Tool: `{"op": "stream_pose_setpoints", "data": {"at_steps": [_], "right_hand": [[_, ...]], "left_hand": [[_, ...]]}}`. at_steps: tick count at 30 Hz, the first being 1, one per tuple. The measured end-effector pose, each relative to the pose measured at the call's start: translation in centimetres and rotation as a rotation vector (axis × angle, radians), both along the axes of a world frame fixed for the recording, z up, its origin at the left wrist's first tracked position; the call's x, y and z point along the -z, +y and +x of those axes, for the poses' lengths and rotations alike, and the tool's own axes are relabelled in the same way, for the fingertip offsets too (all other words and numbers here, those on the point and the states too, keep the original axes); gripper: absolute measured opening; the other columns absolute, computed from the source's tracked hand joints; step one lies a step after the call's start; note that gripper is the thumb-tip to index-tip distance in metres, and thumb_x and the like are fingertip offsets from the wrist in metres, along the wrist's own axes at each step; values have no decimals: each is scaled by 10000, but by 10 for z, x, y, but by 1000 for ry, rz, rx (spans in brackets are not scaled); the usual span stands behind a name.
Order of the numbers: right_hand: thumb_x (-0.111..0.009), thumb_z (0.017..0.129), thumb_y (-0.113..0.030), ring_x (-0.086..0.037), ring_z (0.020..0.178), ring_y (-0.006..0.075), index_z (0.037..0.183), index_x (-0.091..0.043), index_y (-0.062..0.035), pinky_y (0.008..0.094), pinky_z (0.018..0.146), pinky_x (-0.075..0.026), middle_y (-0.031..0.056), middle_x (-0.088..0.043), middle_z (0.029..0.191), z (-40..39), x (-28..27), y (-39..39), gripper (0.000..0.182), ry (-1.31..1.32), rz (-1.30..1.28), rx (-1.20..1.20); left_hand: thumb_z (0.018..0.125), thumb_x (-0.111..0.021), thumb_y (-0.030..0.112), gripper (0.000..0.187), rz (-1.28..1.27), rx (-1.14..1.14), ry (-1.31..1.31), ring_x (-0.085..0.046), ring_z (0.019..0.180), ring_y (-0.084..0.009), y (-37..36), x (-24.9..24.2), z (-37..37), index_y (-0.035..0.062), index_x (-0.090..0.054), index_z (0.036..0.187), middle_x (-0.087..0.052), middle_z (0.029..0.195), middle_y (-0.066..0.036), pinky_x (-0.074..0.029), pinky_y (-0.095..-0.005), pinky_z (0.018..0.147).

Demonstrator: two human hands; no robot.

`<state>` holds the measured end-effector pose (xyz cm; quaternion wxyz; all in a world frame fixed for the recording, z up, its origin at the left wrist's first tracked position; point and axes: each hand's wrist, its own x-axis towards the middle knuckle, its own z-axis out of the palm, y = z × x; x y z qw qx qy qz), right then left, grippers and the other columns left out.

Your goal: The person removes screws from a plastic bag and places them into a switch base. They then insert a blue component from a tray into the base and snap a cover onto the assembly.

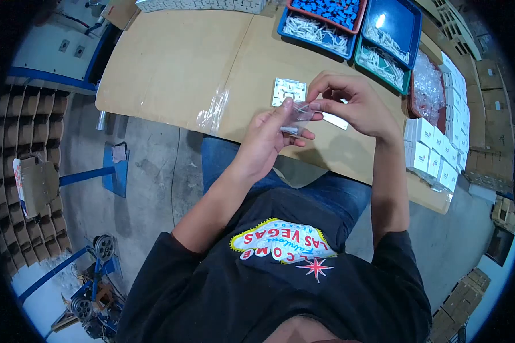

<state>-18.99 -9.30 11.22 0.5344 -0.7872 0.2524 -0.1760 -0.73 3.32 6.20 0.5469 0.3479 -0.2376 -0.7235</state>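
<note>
A small clear plastic bag (299, 112) is pinched between my two hands above the table's near edge. My left hand (264, 137) grips it from the left, with a small whitish part (290, 131) showing by its fingers. At the bag's upper right side, the fingertips of my right hand (349, 103) close on it. Just beyond the hands lies a white square plate with dark markings (288, 90). A flat white piece (335, 120) rests on the cardboard, partly under my right hand.
A blue tray (281, 31) and a green tray (405, 87) hold white slim parts; a red tray (359, 23) holds blue pieces. Clear bags (428, 86) fill a bin at right. White boxes (431, 148) stand stacked at the right edge. Cardboard (171, 63) covers the table.
</note>
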Motion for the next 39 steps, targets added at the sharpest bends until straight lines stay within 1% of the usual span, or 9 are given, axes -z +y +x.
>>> {"op": "stream_pose_setpoints", "data": {"at_steps": [2, 5, 9, 14, 17, 20, 26, 36, 39], "right_hand": [[-728, 892, -69, -587, 742, 75, 998, -701, -33, 228, 654, -456, 13, -635, 877, 1, -6, 0, 115, 71, -47, -45], [-715, 906, -26, -619, 778, 112, 974, -695, 18, 252, 694, -522, 51, -600, 1001, 9, -6, 4, 84, 17, 126, -138], [-703, 916, -20, -631, 789, 124, 955, -701, 42, 265, 718, -539, 76, -610, 1037, 15, -9, 3, 74, 101, 51, -223], [-636, 993, -126, -659, 864, 146, 1018, -719, 46, 293, 773, -551, 112, -642, 1179, 20, -8, 8, 193, 105, 37, -245], [-628, 1012, -225, -669, 960, 187, 1093, -724, 23, 313, 849, -539, 105, -667, 1168, 22, -5, 13, 278, 93, 76, -218], [-585, 1037, -209, -656, 1037, 196, 1073, -721, 26, 325, 863, -533, 133, -657, 1245, 22, 3, 16, 274, 54, 18, -250], [-597, 1030, -223, -634, 1100, 241, 1065, -711, 29, 361, 959, -486, 141, -670, 1223, 18, 4, 18, 279, 147, 11, -274], [-603, 1029, -251, -634, 1024, 217, 991, -694, 45, 341, 914, -488, 130, -678, 1159, 19, 9, 20, 312, 45, 48, -214], [-600, 1031, -273, -630, 994, 203, 998, -703, 43, 339, 903, -488, 127, -684, 1145, 19, 7, 19, 333, 128, 38, -263]], "left_hand": [[1082, -440, 451, 513, 35, 8, -5, -700, 904, -179, 4, -2, -3, 9, -608, 1283, -713, 1164, -137, -547, -308, 767], [1078, -462, 442, 487, 72, -11, -17, -706, 893, -181, 10, 4, -4, 14, -620, 1249, -717, 1135, -133, -550, -309, 756], [1073, -483, 433, 469, 92, -8, -38, -712, 877, -182, 13, 8, 1, 16, -624, 1233, -718, 1121, -132, -558, -303, 737], [1067, -492, 444, 474, 69, -36, -14, -719, 863, -180, 18, 10, 5, 20, -624, 1234, -719, 1126, -141, -569, -289, 711], [1064, -494, 456, 484, 79, -46, -29, -722, 850, -184, 19, 10, 5, 22, -621, 1237, -713, 1098, -123, -570, -291, 698], [1061, -501, 471, 472, 97, -36, -31, -732, 865, -206, 18, 10, 6, 37, -644, 1179, -711, 1069, -111, -559, -307, 717], [1061, -508, 450, 459, 103, -35, -41, -725, 833, -200, 16, 11, 6, 25, -620, 1194, -682, 1007, -71, -573, -295, 678], [1063, -504, 457, 463, 103, -33, -62, -740, 885, -218, 15, 15, 4, 32, -632, 1195, -698, 1021, -85, -567, -289, 697], [1069, -491, 441, 466, 102, -25, -46, -731, 859, -217, 12, 15, 2, 19, -615, 1224, -691, 1014, -84, -574, -296, 679]]}}
